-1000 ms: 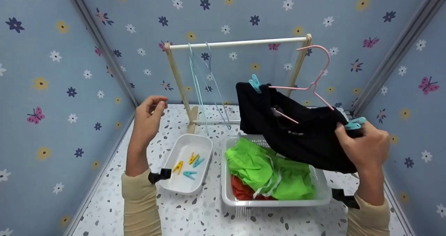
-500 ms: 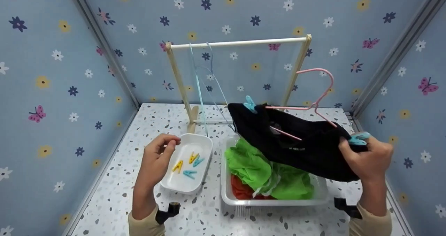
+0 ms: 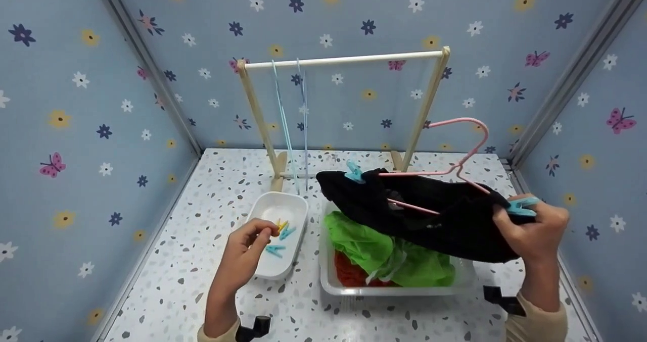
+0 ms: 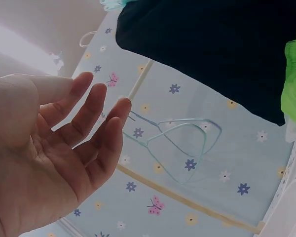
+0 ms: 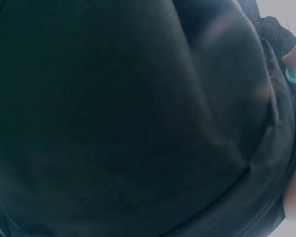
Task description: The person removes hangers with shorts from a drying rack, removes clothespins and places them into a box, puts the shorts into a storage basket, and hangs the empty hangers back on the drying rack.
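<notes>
Garment [image 3: 450, 233]: our right fingers [image 3: 548, 214] grip one end; our left fingers [image 4: 89, 112], loosely curved, are empty. Unsupported weight could free the far peg [image 3: 354, 172].

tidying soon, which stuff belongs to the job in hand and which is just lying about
In the job:
black garment
pink hanger
two clipped blue pegs
probably the rack

Apparently not in use:
green cloth
red cloth
loose pegs
blue hangers

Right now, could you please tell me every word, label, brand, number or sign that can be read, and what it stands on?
Nothing is legible.
Black garment: one small pale marking, too small and blurred to read.
I see no other lettering, numbers or signs.
</notes>
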Demonstrator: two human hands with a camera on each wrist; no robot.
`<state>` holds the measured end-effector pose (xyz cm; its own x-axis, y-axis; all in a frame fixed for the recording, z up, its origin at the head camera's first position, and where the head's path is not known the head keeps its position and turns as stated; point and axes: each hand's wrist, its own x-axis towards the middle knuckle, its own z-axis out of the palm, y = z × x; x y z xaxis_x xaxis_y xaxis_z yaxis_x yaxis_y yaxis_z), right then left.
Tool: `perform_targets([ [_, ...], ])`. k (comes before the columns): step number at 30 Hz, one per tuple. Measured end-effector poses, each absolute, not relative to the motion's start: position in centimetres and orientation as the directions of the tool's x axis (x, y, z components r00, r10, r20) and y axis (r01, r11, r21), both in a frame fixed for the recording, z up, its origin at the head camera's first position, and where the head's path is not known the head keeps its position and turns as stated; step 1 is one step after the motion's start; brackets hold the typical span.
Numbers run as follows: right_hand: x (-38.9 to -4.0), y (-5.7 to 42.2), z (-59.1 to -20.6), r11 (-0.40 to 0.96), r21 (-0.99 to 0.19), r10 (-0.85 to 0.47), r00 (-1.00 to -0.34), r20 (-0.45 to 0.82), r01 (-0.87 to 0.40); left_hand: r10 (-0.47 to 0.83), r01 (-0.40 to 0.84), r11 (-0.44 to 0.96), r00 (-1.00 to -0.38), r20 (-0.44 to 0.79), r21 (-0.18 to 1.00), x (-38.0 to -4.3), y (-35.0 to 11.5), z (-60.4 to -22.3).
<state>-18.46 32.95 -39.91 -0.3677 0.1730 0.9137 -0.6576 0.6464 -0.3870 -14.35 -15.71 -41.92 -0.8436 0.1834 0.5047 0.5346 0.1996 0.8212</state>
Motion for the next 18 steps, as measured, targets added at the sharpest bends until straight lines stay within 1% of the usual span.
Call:
perform_targets([
  [4, -18.5, 32.6, -39.2, 0.576, -0.417, 0.183, -0.386, 0.904, -0.703, 0.172, 0.559, 0.181, -0.828, 0.533, 0.809, -14.3, -15.5, -42.3],
  [8, -19.2, 33.1, -39.7, 0.542, -0.424, 0.145, -0.416, 0.898, -0.726, 0.162, 0.570, 0.163, -0.821, 0.548, 0.805, -14.5, -15.1, -42.6],
  [11, -19.9, 33.5, -40.7, 0.543, -0.418, 0.080, -0.451, 0.889, -0.728, 0.162, 0.587, 0.153, -0.809, 0.565, 0.795, -14.7, -14.7, -42.5],
  [13, -19.9, 33.1, -40.5, 0.541, -0.411, 0.043, -0.465, 0.884, -0.733, 0.157, 0.597, 0.144, -0.802, 0.577, 0.790, -14.9, -14.4, -42.2],
  [18, -20.3, 32.3, -40.7, 0.548, -0.389, -0.005, -0.468, 0.884, -0.740, 0.155, 0.605, 0.133, -0.795, 0.586, 0.785, -15.6, -13.2, -41.7],
])
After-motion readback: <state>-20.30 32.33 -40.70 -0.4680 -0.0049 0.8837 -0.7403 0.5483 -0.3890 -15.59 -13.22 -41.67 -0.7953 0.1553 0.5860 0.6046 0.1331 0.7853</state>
